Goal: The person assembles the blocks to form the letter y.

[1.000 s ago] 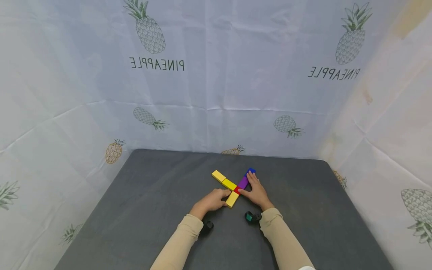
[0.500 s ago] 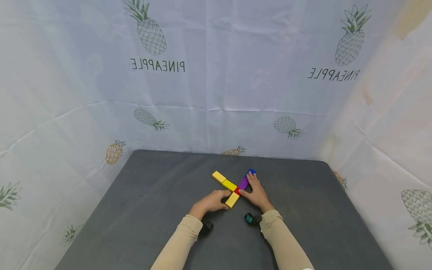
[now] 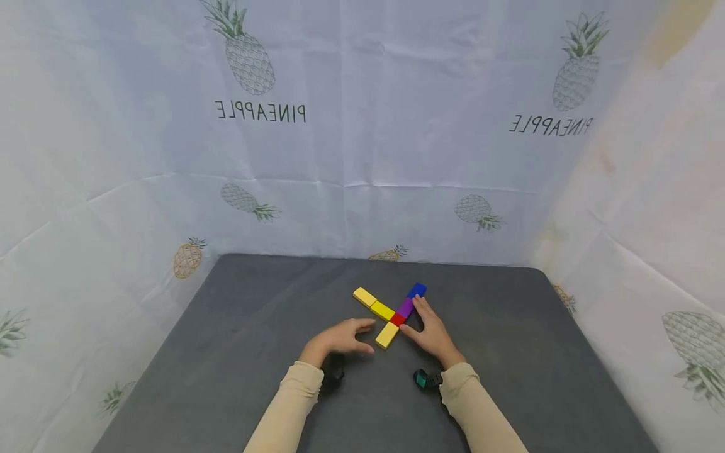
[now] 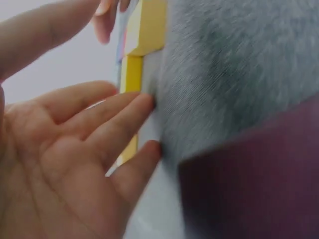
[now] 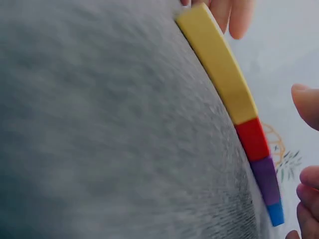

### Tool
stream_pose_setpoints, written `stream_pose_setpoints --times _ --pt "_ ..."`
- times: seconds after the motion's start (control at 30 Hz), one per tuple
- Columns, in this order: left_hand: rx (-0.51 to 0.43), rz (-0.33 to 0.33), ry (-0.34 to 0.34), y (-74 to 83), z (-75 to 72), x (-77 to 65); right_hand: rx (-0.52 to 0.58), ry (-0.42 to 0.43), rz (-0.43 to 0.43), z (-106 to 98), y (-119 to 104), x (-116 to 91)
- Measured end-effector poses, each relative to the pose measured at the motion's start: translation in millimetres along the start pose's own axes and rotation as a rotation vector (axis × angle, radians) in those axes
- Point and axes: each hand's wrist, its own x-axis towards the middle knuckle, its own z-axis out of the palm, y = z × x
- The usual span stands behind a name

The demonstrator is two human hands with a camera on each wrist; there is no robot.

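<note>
On the dark table, coloured blocks form two joined lines. One line runs from a pale yellow block (image 3: 387,336) through a red block (image 3: 398,319) and a purple block (image 3: 404,307) to a blue block (image 3: 417,290). Branching to the left are a bright yellow block (image 3: 382,310) and another pale yellow block (image 3: 365,296). My left hand (image 3: 342,337) is left of the near pale yellow block, fingers spread, holding nothing. My right hand (image 3: 433,331) is on the right side, its fingertips close by the purple block; in the right wrist view they stand apart from the blocks.
The dark table (image 3: 249,352) spreads around the blocks. A white cloth (image 3: 362,126) with pineapple prints hangs behind and at both sides. Each wrist wears a black strap device, such as the right wrist camera (image 3: 426,379).
My left hand has let go of the near pale yellow block and drawn back leftward. My right hand's fingers have come off the blue block and back slightly. The blocks keep their arrangement.
</note>
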Motion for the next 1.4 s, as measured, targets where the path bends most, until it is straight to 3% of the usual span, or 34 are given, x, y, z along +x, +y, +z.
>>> stream_pose_setpoints --times 0.13,0.3,0.6,0.9,1.17,1.4 --pt "-0.044 0.000 -0.035 -4.4 -11.1 -10.9 -0.032 -0.030 0.000 3 -12 0" --pt "-0.095 0.007 -0.026 -10.9 -17.8 -23.8 -0.055 -0.050 -0.009 10 -19 -1" --pt "-0.151 0.028 0.010 -25.5 -12.7 -47.9 -0.057 -0.018 -0.008 23 -13 -7" --pt "-0.186 0.045 0.055 -30.5 -7.8 -73.9 -0.054 -0.028 -0.010 27 -17 -11" --pt "-0.316 0.051 0.020 -42.7 -0.2 -84.5 -0.066 -0.029 -0.003 29 -15 -11" --pt "-0.325 0.067 0.007 -46.0 3.3 -88.8 -0.059 -0.021 -0.002 27 -15 -11"
